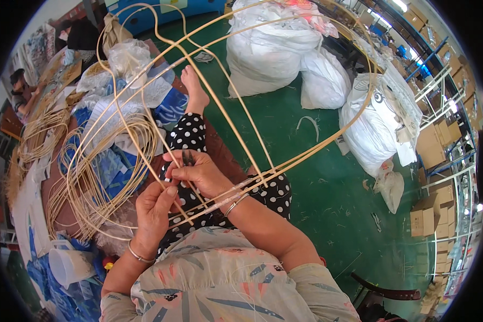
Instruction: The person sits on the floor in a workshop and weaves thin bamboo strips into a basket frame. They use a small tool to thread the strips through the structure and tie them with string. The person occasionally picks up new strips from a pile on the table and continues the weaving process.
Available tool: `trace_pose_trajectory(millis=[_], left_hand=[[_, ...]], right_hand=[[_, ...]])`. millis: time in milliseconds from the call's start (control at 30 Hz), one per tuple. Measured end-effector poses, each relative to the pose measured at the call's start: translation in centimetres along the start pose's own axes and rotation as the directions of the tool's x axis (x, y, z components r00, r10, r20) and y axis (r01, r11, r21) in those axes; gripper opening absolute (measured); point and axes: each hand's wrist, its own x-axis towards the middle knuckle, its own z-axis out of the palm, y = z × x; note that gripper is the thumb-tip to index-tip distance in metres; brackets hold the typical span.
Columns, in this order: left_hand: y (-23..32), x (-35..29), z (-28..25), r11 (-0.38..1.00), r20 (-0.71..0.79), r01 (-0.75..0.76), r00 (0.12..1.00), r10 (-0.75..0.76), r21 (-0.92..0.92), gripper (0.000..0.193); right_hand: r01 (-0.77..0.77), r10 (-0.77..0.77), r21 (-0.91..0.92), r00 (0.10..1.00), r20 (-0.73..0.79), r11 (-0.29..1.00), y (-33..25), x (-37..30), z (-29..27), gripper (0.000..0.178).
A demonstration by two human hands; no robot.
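A frame of bent rattan canes (236,131) lies across my lap, with a large oval hoop and wavy uprights crossing it. Clear wrapping (232,194) covers part of the hoop near my right wrist. My left hand (154,213) is closed, thumb and fingers pinching a slanting cane of the frame. Just above it, my right hand (201,173) is also closed, its fingertips bent around a neighbouring cane; a dark band circles one finger. The right forearm passes under the wrapped hoop canes. Whether either hand holds a smaller strand is too fine to make out.
Coils of loose rattan (110,177) lie on the table at the left, near plastic bags (129,59) and a white pitcher (70,265). Stuffed white sacks (271,45) stand on the green floor (327,214). Cardboard boxes (433,214) and racks line the right; another person (24,96) sits far left.
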Motion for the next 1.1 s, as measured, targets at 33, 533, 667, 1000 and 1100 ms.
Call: trace_pose_trajectory(millis=[33, 533, 667, 1000, 1100], left_hand=[[0.1, 0.2, 0.2, 0.999, 0.009, -0.026, 1.000, 0.026, 0.037, 0.016], [-0.1, 1.1, 0.6, 0.995, 0.093, -0.010, 0.996, 0.001, 0.099, 0.018], [-0.4, 1.3, 0.7, 0.998, 0.119, 0.069, 0.991, -0.068, -0.003, 0.018], [0.0, 0.7, -0.2, 0.913, 0.298, 0.375, 0.900, -0.318, -0.161, 0.011], [-0.9, 0.6, -0.2, 0.940, 0.338, 0.319, 0.904, -0.263, -0.124, 0.011]], right_hand=[[0.002, -0.002, -0.011, 1.000, -0.017, 1.000, 0.0, 0.0, -0.1, 0.032], [0.026, -0.021, 0.092, 0.999, -0.049, 0.995, 0.6, -0.2, 0.7, 0.029], [0.021, -0.018, 0.096, 0.999, -0.040, 0.995, 0.5, -0.2, 0.7, 0.024], [-0.073, 0.076, -0.096, 0.996, 0.036, 0.993, 0.0, -0.4, 1.6, 0.033], [-0.090, 0.104, -0.149, 0.991, 0.090, 0.985, 0.1, -0.4, 0.9, 0.037]])
